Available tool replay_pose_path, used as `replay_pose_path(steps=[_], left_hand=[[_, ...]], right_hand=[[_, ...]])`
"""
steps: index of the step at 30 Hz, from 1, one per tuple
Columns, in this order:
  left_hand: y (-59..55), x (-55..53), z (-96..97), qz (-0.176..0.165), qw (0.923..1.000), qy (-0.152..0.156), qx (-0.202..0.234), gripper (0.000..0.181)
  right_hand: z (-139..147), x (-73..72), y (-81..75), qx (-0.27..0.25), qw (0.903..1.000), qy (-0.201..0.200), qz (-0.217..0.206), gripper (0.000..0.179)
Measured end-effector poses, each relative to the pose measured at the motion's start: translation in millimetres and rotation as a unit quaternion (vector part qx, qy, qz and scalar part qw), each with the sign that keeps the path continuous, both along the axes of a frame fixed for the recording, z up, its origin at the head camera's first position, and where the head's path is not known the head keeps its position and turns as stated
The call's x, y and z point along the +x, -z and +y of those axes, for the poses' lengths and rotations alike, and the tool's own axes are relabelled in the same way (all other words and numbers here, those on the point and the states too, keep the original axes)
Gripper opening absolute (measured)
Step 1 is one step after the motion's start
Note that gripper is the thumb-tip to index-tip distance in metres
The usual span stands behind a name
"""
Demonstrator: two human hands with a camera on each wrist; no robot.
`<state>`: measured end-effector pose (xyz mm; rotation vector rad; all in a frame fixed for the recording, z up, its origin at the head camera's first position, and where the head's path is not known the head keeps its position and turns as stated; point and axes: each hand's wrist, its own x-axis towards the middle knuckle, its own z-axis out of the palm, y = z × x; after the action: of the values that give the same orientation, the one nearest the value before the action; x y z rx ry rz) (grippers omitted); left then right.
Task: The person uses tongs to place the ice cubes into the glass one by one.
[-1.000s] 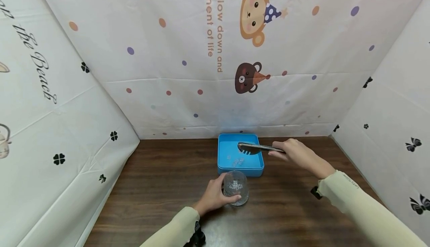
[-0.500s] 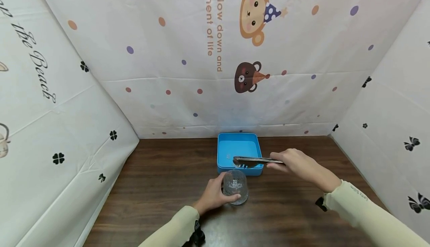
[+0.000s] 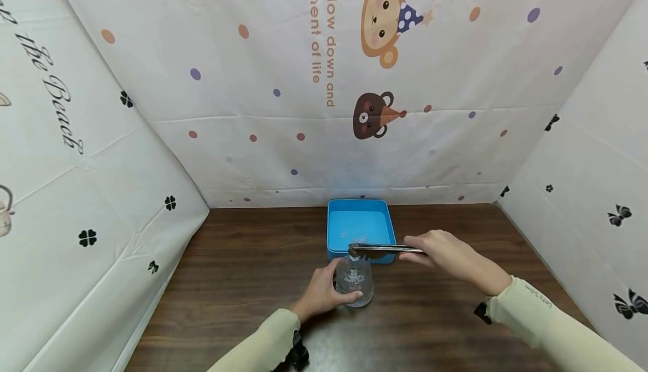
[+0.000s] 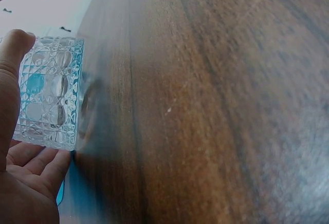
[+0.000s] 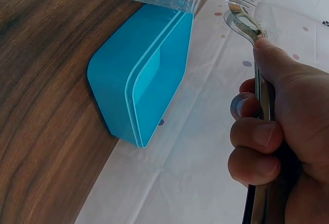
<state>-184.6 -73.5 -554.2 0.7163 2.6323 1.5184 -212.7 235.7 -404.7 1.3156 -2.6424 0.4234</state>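
Note:
My left hand (image 3: 321, 293) holds a clear patterned glass (image 3: 358, 292) upright on the table, thumb on the near side. Several small clear pieces show inside it. In the left wrist view, the cut facets of the glass (image 4: 49, 95) fill the space between thumb and fingers. My right hand (image 3: 448, 256) grips metal serving tongs (image 3: 387, 251), their tips over the glass's mouth. The right wrist view shows fork-like and spoon-like tips; whether they hold a clear piece is hard to tell. Behind the glass stands a blue box (image 3: 331, 230) with a few clear pieces (image 3: 344, 234) on its floor.
A dark wooden table (image 3: 243, 270) lies under everything. White printed sheets form a back wall (image 3: 283, 152), a left wall (image 3: 121, 237) and a right wall (image 3: 577, 220). The box stands near the back wall.
My right hand has brought the tongs from above the box toward me, to over the glass. My left hand and the glass have stayed in place.

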Motion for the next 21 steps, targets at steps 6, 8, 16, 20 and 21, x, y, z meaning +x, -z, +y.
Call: replay_pose_path(steps=[6, 8, 16, 20, 21], left_hand=[[0.2, -0.3, 0.0, 0.004, 1.0, -0.001, -0.007, 0.076], [-0.1, -0.3, 0.0, 0.003, 0.9999, -0.002, -0.01, 0.077], [-1.6, 0.3, 0.0, 0.003, 0.9998, -0.005, -0.017, 0.079], [-1.7, 0.5, -0.3, 0.001, 0.9998, -0.004, -0.017, 0.079], [-1.7, 0.6, -0.4, -0.001, 0.9998, -0.005, -0.018, 0.079]], right_hand=[[-0.8, 0.4, 2.6, 0.0, 1.0, 0.003, 0.0, 0.033], [-1.1, 0.4, 2.9, 0.0, 1.0, 0.004, 0.0, 0.033], [-1.7, 0.3, 3.6, 0.003, 1.0, 0.006, 0.003, 0.031], [-1.6, 0.5, 5.1, 0.008, 0.9999, 0.009, 0.001, 0.029], [-1.5, 0.5, 5.8, 0.009, 0.9999, 0.012, 0.0, 0.028]])
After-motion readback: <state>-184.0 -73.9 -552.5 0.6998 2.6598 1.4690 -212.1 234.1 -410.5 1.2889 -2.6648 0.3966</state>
